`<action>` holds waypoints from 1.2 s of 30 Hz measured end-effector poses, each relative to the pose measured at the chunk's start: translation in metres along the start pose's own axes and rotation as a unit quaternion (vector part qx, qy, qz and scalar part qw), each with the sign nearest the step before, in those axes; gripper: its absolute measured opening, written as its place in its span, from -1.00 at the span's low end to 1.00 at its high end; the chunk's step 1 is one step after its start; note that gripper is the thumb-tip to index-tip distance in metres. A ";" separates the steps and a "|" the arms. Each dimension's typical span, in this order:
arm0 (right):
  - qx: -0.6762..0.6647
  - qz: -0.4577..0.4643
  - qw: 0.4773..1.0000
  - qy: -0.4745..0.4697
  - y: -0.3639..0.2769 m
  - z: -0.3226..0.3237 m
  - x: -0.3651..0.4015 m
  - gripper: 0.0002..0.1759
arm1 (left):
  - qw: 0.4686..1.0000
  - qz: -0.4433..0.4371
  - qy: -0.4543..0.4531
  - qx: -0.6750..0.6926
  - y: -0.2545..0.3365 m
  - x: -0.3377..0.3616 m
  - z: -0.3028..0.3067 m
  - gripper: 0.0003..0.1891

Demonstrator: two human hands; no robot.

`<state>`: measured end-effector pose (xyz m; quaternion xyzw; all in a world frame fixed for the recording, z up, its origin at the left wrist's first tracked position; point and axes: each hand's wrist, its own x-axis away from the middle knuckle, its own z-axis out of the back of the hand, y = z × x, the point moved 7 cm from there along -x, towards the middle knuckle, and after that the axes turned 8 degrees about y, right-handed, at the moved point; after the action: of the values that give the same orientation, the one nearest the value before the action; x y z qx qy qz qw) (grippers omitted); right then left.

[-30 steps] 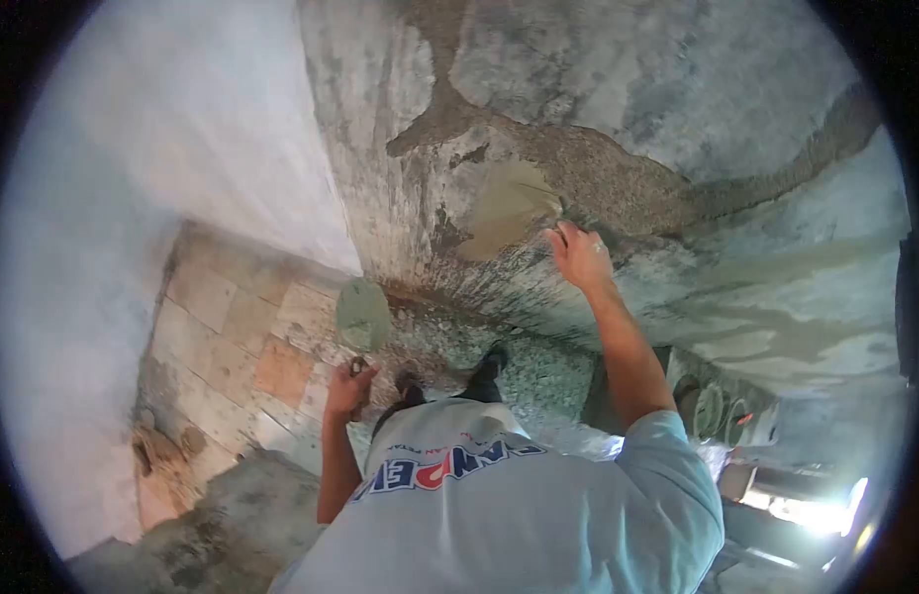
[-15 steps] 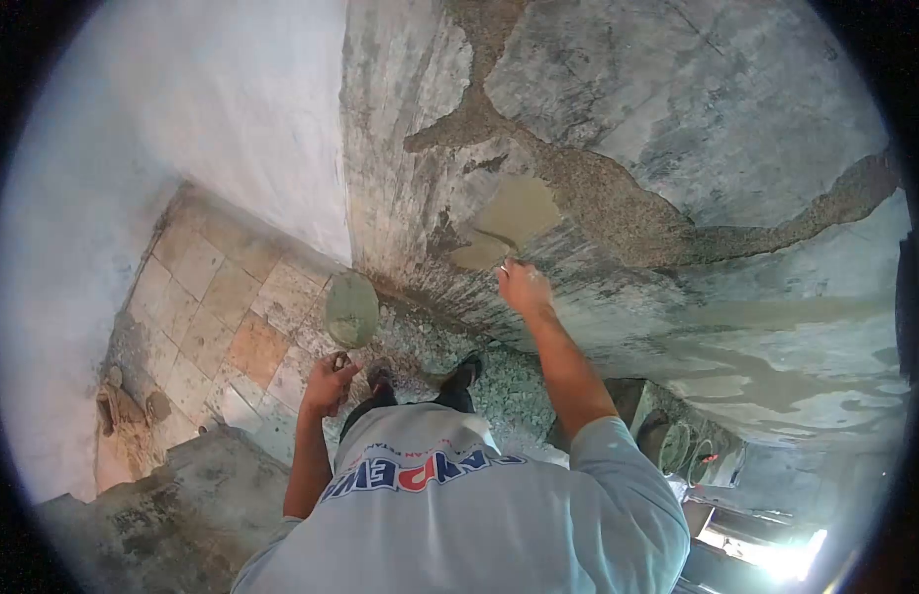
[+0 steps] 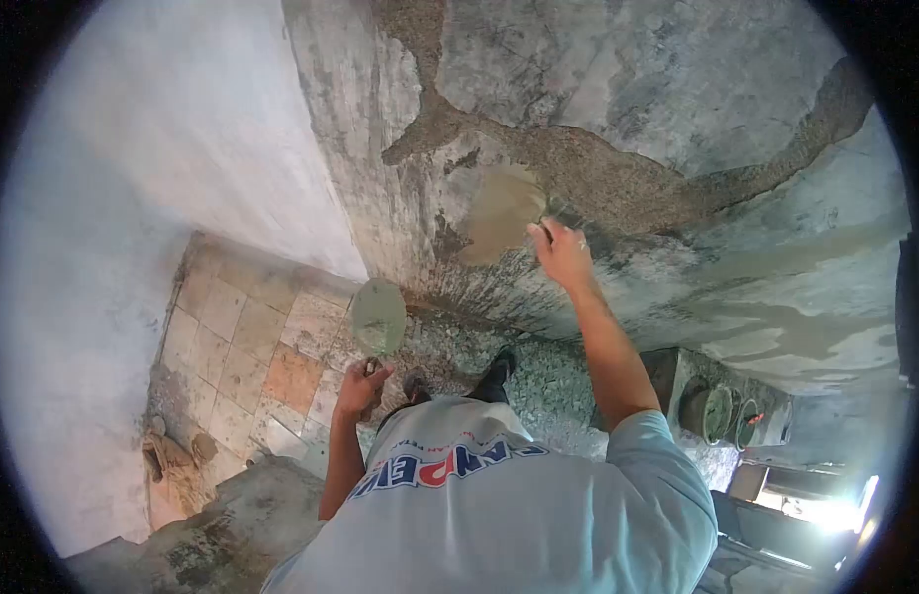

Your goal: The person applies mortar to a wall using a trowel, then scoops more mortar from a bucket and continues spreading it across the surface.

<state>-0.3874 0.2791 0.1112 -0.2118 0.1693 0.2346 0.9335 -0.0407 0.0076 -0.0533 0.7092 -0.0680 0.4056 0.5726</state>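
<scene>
My right hand [image 3: 563, 255] is closed on a trowel [image 3: 553, 210], its blade partly hidden by the fingers and close against the wall. Just left of it, a patch of wet tan plaster [image 3: 499, 220] covers part of the rough grey wall [image 3: 350, 119]. Lower down, my left hand [image 3: 361, 388] grips the handle of a round, flat, grey-green board [image 3: 379, 317], held out over the floor near the wall's foot. What lies on the board's face is hard to tell apart from the board.
A broken strip of bare, coarse wall [image 3: 608, 178] runs above the patch. Below are floor tiles [image 3: 246, 342] and rubble [image 3: 553, 381] around my feet. Round containers [image 3: 717, 414] stand at the right. A rough concrete ledge [image 3: 232, 525] is at the lower left.
My right hand and the trowel have moved right along the wall, and the wet patch looks more joined up. The camera view has shifted; my left hand still holds the board.
</scene>
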 end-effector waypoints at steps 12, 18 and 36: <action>-0.210 0.063 0.972 -0.086 -0.113 0.020 0.136 -0.68 | 0.974 -0.197 -0.032 -0.108 0.075 0.015 -0.022 -0.65; -0.235 0.042 0.963 -0.126 -0.142 -0.013 0.188 -0.69 | 0.958 -0.233 -0.052 -0.159 0.083 0.011 -0.031 -0.65; -0.142 0.071 0.983 -0.094 -0.135 -0.017 0.178 -0.68 | 0.938 -0.239 -0.050 -0.245 0.074 0.016 -0.034 -0.58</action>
<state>-0.1744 0.2283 0.0650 -0.3063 0.0608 0.3409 0.8867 -0.0885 0.0186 0.0133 0.5618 -0.0226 0.1916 0.8045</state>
